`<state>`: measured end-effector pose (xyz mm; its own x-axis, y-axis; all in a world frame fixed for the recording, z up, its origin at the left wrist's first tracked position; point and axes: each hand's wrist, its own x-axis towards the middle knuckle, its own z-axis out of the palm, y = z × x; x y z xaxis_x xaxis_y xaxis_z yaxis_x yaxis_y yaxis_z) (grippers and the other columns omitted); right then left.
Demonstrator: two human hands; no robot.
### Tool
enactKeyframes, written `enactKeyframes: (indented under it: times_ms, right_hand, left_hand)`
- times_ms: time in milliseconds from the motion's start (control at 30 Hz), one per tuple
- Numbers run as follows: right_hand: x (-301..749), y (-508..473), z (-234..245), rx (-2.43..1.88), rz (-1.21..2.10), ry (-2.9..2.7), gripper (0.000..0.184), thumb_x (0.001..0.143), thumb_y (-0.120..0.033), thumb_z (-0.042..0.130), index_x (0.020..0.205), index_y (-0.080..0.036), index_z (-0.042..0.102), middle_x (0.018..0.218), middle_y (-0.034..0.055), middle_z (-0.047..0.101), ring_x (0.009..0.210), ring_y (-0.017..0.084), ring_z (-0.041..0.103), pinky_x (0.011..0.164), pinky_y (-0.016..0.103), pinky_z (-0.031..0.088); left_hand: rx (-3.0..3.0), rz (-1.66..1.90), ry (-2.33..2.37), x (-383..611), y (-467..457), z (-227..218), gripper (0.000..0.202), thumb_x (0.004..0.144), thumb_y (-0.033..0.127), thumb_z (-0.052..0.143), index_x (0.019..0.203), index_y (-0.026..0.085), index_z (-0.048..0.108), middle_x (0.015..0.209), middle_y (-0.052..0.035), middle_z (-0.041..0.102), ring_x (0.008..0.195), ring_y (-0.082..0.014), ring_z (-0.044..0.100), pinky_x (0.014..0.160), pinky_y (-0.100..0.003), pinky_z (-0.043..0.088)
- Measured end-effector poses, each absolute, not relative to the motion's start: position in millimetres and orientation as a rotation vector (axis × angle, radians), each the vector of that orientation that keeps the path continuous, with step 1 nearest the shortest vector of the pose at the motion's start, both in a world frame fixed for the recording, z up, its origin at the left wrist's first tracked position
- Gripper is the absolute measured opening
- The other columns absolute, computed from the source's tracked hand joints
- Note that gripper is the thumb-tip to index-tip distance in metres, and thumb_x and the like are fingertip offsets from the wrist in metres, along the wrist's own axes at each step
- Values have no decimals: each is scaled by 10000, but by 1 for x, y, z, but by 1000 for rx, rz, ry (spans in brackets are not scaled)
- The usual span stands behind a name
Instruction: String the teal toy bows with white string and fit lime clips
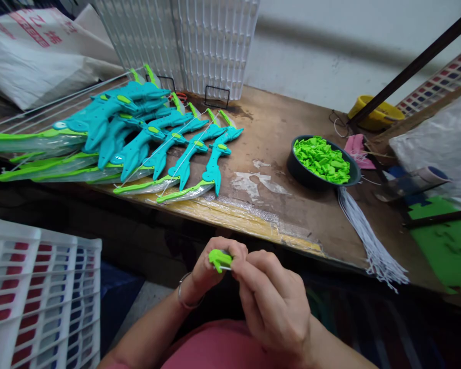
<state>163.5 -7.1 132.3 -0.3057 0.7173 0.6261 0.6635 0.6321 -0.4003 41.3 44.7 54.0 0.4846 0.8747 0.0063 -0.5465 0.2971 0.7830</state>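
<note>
Close to my body, in front of the table edge, my left hand (223,251) grips a lime-green plastic part (217,260). My right hand (271,292) is pressed up against it, its fingertips pinching a short length of white cord (225,268) at the part. Whatever else lies between the fingers is hidden. Beyond the hands, several turquoise and lime-green toy bows (215,161) with white strings lie side by side on the table (269,138). To the right, a dark bowl (292,166) holds many small lime-green plastic pieces (322,159).
A bundle of white cords (363,230) hangs over the table's right front. White crates stand at the back (215,46) and lower left (42,292). A yellow container (372,115), a dark slanted bar (415,64) and a green foam mat (445,246) are at the right.
</note>
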Motion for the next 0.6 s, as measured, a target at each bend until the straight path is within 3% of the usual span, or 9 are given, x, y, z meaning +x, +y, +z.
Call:
enactKeyframes:
  times_ms: [233, 333, 467, 600]
  right_hand:
    - [163, 7, 123, -1073, 166, -1957, 401, 949, -5, 513, 1309, -164, 589, 1085, 115, 719, 947, 167, 724, 752, 257, 641]
    - [165, 14, 114, -1117, 66, -1977, 443, 964, -31, 516, 1387, -164, 529, 1028, 102, 726, 908, 179, 725, 748, 277, 638]
    - [169, 24, 106, -1111, -114, -2009, 387, 973, -74, 522, 1355, -135, 534, 901, 92, 724, 785, 193, 723, 648, 274, 613]
    - [173, 31, 105, -1056, -250, -2030, 338, 974, -96, 520, 1309, -130, 549, 825, 76, 710, 709, 181, 693, 581, 256, 565]
  left_hand:
    - [761, 1008, 413, 44, 53, 46, 625, 739, 769, 719, 612, 175, 572, 603, 0, 427, 569, -134, 362, 578, -300, 397]
    - [759, 1017, 481, 40, 52, 41, 495, 831, 636, 734, 749, 154, 655, 676, -9, 505, 625, -133, 424, 605, -259, 411]
    - [946, 961, 574, 30, 50, 50, 415, 977, 546, 594, 884, 157, 706, 766, -43, 615, 759, -179, 529, 695, -268, 453]
    - [1167, 937, 658, 23, 49, 70, 443, 1024, 522, 505, 937, 152, 733, 774, -53, 651, 687, -177, 533, 643, -274, 446]
